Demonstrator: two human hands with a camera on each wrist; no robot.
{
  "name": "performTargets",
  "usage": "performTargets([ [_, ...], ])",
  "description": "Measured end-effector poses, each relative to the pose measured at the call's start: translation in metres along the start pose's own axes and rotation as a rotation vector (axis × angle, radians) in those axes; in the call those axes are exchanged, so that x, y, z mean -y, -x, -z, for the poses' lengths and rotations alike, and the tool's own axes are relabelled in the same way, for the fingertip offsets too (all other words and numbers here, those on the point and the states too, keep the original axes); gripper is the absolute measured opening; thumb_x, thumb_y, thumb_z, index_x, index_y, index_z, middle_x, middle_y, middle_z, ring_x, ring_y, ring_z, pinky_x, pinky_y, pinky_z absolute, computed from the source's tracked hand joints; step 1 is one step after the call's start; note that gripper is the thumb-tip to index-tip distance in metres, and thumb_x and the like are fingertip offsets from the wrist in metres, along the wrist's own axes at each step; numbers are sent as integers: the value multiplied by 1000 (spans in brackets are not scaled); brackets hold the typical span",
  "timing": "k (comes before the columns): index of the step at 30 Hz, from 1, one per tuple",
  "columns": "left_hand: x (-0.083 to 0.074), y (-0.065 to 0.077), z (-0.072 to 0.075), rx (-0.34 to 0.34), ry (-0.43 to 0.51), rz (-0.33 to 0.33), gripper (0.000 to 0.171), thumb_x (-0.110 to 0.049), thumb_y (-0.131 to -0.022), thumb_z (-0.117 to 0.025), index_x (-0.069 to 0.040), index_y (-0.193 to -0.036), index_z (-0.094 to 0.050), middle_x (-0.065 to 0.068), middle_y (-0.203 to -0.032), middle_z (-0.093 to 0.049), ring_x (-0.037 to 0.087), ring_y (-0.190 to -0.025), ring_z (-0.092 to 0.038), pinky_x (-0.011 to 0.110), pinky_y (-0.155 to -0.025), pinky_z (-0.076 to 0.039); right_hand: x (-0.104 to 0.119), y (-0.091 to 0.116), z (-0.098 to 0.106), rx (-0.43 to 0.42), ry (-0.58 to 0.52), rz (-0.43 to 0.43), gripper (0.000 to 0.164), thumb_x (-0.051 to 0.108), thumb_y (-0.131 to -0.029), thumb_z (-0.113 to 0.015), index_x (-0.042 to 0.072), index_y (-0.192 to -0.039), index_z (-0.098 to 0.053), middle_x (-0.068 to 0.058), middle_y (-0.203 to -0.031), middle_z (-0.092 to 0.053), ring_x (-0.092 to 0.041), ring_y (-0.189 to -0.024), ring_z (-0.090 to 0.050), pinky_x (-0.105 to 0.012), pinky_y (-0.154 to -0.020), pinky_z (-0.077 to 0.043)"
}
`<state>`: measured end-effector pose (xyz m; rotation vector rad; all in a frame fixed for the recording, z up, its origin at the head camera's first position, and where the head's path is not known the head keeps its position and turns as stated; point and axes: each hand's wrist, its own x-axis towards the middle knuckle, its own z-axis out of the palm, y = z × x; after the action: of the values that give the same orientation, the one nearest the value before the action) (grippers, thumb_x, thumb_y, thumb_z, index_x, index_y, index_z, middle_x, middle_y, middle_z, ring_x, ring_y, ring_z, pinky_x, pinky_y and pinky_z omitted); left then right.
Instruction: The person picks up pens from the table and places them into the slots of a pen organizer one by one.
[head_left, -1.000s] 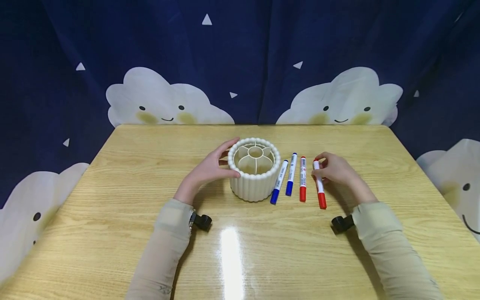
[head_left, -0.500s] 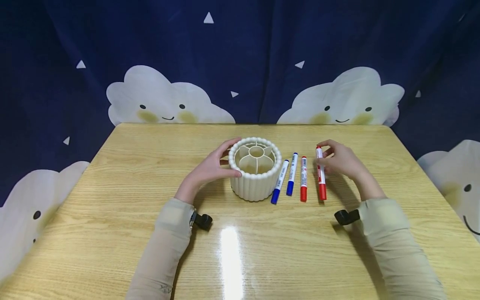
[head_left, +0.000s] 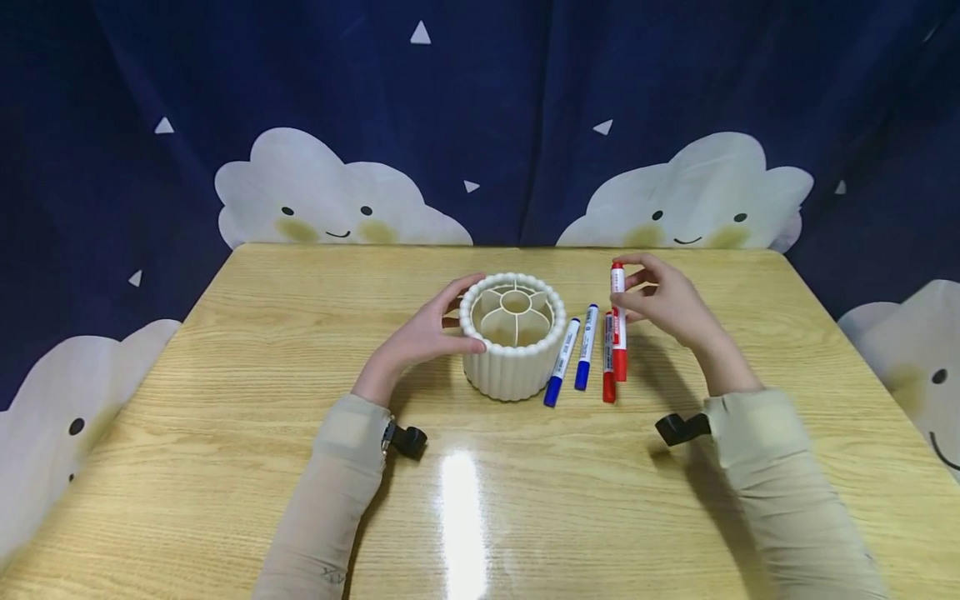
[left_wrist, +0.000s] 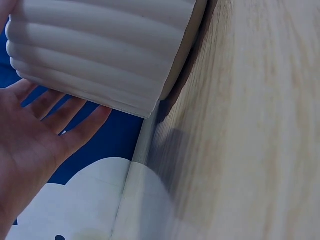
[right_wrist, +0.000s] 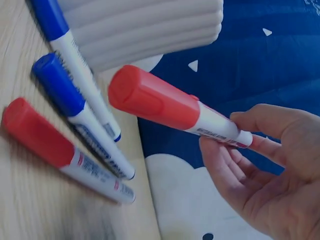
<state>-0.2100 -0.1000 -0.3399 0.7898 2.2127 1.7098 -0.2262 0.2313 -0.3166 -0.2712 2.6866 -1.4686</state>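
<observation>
Near the middle of the table, a cream ribbed pen holder point(head_left: 504, 373) with a beaded rim and inner dividers stands upright. My left hand point(head_left: 411, 343) grips its left side, thumb at the near rim and fingers round the far side. My right hand point(head_left: 673, 307) pinches a red-capped whiteboard marker point(right_wrist: 160, 102) near its tail end, raised over the table with the cap pointing down toward me. In the head view it overlaps another red marker point(head_left: 608, 390) lying on the wood. Two blue markers point(head_left: 587, 350) lie between that one and the pen holder.
The wooden table point(head_left: 225, 400) ends at a dark blue curtain point(head_left: 480, 100) printed with clouds and triangles. Black wrist cameras on both forearms hang close over the tabletop. A bright light reflection point(head_left: 462, 525) lies in front of the pen holder.
My right hand has lifted the red marker off the table and carried it left, toward the other markers. My left hand and the pen holder stay in place.
</observation>
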Motion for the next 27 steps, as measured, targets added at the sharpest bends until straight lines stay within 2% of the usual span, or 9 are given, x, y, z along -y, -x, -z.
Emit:
performTargets([
  [5, 0, 0, 0, 3, -16, -7, 90, -9, -69, -76, -10, -143, -25, 8, -140, -35, 22, -123, -38, 40, -98, -39, 10, -1, -4, -24, -125, 83, 56, 6, -84, -62, 6, -134, -39, -10, -101, -51, -12, -75, -58, -28, -62, -56],
  [10, 0, 0, 0, 2, -19, -7, 88, -7, -69, -76, -12, -142, -26, 8, -139, -35, 22, -122, -39, 40, -97, -40, 19, -2, -9, -43, -287, 129, 54, 4, -83, -63, 10, -133, -43, -3, -99, -53, -9, -76, -60, -25, -63, -55],
  [17, -1, -1, 0, 15, -12, -6, 88, -7, -71, -74, -10, -142, -24, 8, -140, -33, 23, -125, -36, 41, -100, -37, 34, -4, -13, -65, -466, 222, 50, -2, -81, -63, 11, -127, -50, -5, -95, -57, -9, -75, -62, -22, -61, -54],
  [21, 0, -1, 0, 19, -5, 4, 88, -7, -71, -74, -11, -142, -23, 7, -141, -32, 22, -126, -34, 41, -101, -35, 43, -6, -18, -70, -509, 284, 50, -4, -80, -63, 10, -127, -50, -4, -92, -59, -10, -73, -61, -21, -60, -54],
  [27, -1, 0, 0, 19, -13, 9, 88, -7, -71, -74, -11, -143, -22, 8, -140, -32, 22, -124, -36, 40, -99, -38, 61, -12, -21, -104, -489, 368, 51, -4, -80, -62, 9, -127, -50, -5, -92, -58, -11, -73, -61, -21, -62, -54],
])
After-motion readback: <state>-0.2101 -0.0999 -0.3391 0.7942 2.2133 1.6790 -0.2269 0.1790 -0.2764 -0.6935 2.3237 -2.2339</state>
